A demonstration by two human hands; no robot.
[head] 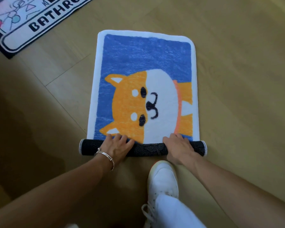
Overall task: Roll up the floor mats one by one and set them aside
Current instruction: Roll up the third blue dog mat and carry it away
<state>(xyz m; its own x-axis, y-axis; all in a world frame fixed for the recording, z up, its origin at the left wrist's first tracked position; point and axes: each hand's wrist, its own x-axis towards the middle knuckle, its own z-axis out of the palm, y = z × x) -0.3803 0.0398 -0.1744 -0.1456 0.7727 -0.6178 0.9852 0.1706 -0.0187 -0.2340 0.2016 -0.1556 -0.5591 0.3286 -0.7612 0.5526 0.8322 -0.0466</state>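
dog mat (pixel 143 76) is lying flat on floor, near edge rolled | left hand (pixel 117 145) and right hand (pixel 178 147) are pressing open-fingered on roll (pixel 146 148), keeping it tight | bathroom mat (pixel 23 22) is waiting beyond dog mat, unrolled

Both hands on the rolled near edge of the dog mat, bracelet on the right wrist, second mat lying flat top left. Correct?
Not quite: the head view shows the bracelet on the left wrist, not the right. The rest holds: left hand and right hand press on the rolled near edge of the dog mat, and the second mat lies flat top left.
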